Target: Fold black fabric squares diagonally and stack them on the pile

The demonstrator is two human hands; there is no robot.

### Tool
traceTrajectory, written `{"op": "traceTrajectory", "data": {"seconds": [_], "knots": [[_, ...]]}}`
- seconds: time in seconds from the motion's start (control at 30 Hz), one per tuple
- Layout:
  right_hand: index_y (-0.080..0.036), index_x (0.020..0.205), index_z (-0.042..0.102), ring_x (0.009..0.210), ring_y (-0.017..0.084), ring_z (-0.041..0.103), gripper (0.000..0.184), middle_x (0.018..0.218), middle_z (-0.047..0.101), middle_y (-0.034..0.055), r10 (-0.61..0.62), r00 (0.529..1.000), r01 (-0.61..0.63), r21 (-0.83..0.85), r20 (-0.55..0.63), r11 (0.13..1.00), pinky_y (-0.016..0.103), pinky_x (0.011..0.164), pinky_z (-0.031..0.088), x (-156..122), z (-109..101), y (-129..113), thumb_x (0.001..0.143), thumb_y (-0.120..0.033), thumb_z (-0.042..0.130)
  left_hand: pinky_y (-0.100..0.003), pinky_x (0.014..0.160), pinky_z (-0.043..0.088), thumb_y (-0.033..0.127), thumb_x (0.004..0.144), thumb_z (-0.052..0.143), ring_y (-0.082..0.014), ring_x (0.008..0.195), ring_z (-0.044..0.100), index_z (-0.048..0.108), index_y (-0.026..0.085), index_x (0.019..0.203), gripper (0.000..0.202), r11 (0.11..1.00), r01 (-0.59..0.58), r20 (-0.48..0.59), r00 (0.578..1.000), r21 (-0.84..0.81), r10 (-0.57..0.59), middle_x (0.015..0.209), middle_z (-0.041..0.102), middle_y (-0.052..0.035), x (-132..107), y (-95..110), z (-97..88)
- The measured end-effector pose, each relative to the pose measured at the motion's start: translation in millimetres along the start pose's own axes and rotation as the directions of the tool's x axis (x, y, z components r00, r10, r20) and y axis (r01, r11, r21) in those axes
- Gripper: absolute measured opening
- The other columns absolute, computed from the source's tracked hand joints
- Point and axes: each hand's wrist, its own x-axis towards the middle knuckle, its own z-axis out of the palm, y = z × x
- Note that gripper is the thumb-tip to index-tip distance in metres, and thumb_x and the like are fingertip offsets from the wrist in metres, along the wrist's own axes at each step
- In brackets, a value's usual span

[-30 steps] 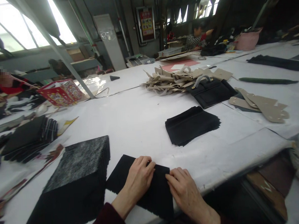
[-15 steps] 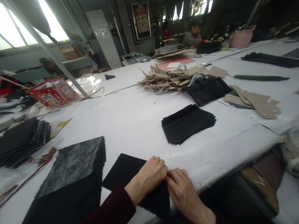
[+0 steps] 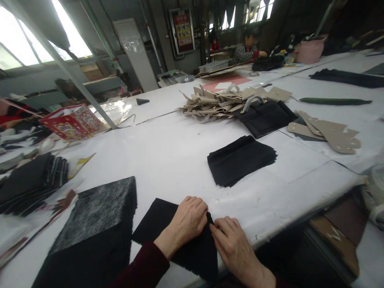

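A black fabric piece lies near the table's front edge, under my hands. My left hand rests across it with curled fingers closed on its right edge. Just to the right, my right hand pinches that same edge between thumb and forefinger. A small gap separates the two hands. Left of them is a larger stack of black fabric, its top sheet partly showing a speckled grey side. Beyond my hands sits a neat stack of black pieces with jagged edges.
Farther back, a black bag panel with a handle lies against a heap of beige pieces. Beige straps and a long dark green strip are at right. A slanted pole rises at left. Co-workers sit in the background.
My left hand has shifted slightly left along the fabric, opening a gap from my right hand. The right hand stays almost where it was, at the fabric's edge.
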Motion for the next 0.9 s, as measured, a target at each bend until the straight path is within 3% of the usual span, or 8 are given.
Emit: {"op": "traceTrajectory", "data": {"seconds": [0.13, 0.23, 0.43, 0.63, 0.77, 0.9], "knots": [[-0.019, 0.094, 0.059, 0.084, 0.02, 0.051, 0.018, 0.089, 0.055, 0.0051, 0.072, 0.997, -0.068, 0.112, -0.033, 0.991, 0.035, 0.075, 0.039, 1.4, -1.4, 3.2, 0.091, -0.008, 0.045, -0.033, 0.09, 0.044, 0.017, 0.096, 0.043, -0.0179, 0.098, 0.059, 0.06, 0.021, 0.108, 0.022, 0.944, 0.108, -0.079, 0.987, -0.312, -0.139, 0.103, 0.065, -0.003, -11.0, -1.3, 0.7], [-0.02, 0.094, 0.056, 0.084, 0.021, 0.052, 0.016, 0.089, 0.056, 0.0047, 0.145, 0.989, -0.136, 0.206, -0.027, 0.969, 0.036, 0.076, 0.041, 2.4, -2.0, 4.6, 0.09, -0.009, 0.046, -0.032, 0.093, 0.044, 0.021, 0.098, 0.041, -0.0172, 0.1, 0.059, 0.061, 0.022, 0.112, 0.025, 0.886, 0.144, -0.078, 0.977, -0.441, -0.198, 0.106, 0.066, -0.0032, -14.8, -3.7, 0.5], [-0.021, 0.104, 0.054, 0.079, 0.019, 0.054, 0.02, 0.09, 0.057, 0.0042, 0.242, 0.969, -0.217, 0.304, -0.049, 0.928, 0.033, 0.072, 0.046, 7.2, -2.7, 7.8, 0.088, -0.012, 0.048, -0.036, 0.099, 0.042, 0.022, 0.094, 0.047, -0.0193, 0.103, 0.06, 0.06, 0.021, 0.122, 0.031, 0.864, 0.194, -0.022, 0.973, -0.464, -0.23, 0.108, 0.069, -0.0042, -12.9, -4.2, -3.0], [-0.023, 0.128, 0.047, 0.062, 0.012, 0.051, 0.049, 0.104, 0.058, 0.0043, 0.353, 0.935, -0.31, 0.419, -0.026, 0.853, 0.028, 0.064, 0.05, 26.4, -5.8, 15.7, 0.081, -0.014, 0.053, -0.038, 0.099, 0.041, 0.022, 0.09, 0.049, -0.0214, 0.102, 0.06, 0.056, 0.019, 0.127, 0.038, 0.877, 0.198, -0.011, 0.974, -0.437, -0.226, 0.103, 0.07, -0.0038, -6.7, 1.7, -2.2], [-0.025, 0.134, 0.047, 0.075, 0.014, 0.057, 0.057, 0.103, 0.061, 0.0035, 0.271, 0.962, -0.252, 0.454, 0.024, 0.855, 0.03, 0.074, 0.052, 40.6, -1.4, 15.5, 0.079, -0.01, 0.047, -0.039, 0.1, 0.041, 0.021, 0.086, 0.052, -0.0213, 0.099, 0.06, 0.05, 0.02, 0.132, 0.046, 0.861, 0.192, 0.008, 0.977, -0.47, -0.214, 0.101, 0.069, -0.0019, -4.1, 1.9, 0.0], [-0.023, 0.131, 0.052, 0.086, 0.017, 0.061, 0.055, 0.096, 0.063, 0.0034, 0.292, 0.956, -0.269, 0.457, 0.023, 0.847, 0.031, 0.08, 0.051, 44.4, 4.0, 16.7, 0.079, -0.007, 0.042, -0.04, 0.104, 0.04, 0.018, 0.079, 0.058, -0.0213, 0.108, 0.058, 0.037, 0.019, 0.144, 0.069, 0.744, 0.205, 0.034, 0.97, -0.635, -0.239, 0.115, 0.066, -0.0038, -9.7, -5.2, 1.2]]}}
